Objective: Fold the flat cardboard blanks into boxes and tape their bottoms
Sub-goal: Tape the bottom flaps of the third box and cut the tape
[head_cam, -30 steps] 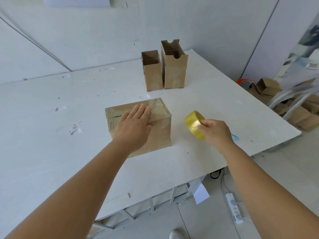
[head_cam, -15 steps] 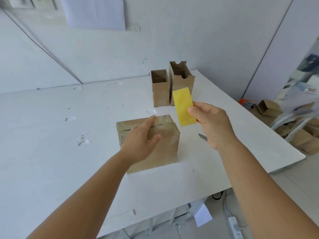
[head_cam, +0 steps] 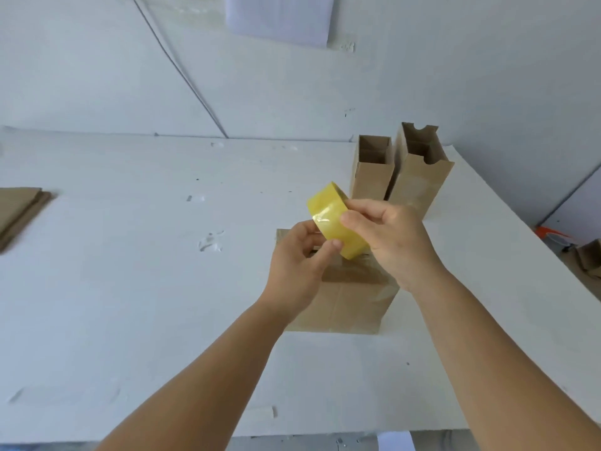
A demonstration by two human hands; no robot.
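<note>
A yellow tape roll [head_cam: 331, 219] is held up over the white table [head_cam: 130, 288]. My right hand [head_cam: 393, 242] grips the roll from the right, thumb on its outer face. My left hand [head_cam: 300, 265] pinches the roll's lower left edge between thumb and fingers. Beneath both hands a folded brown cardboard box [head_cam: 348, 304] stands on the table with clear tape across its top face; my hands hide most of that face. Neither hand touches the box.
Two open-topped folded boxes [head_cam: 372, 177] [head_cam: 419, 180] stand side by side at the table's far right. A stack of flat cardboard blanks [head_cam: 19, 209] lies at the left edge. More cardboard boxes [head_cam: 590, 258] sit on the floor at the right.
My left hand has come off the box and risen to the tape roll. My right hand has carried the roll up and left, over the box. The view has tilted up.
</note>
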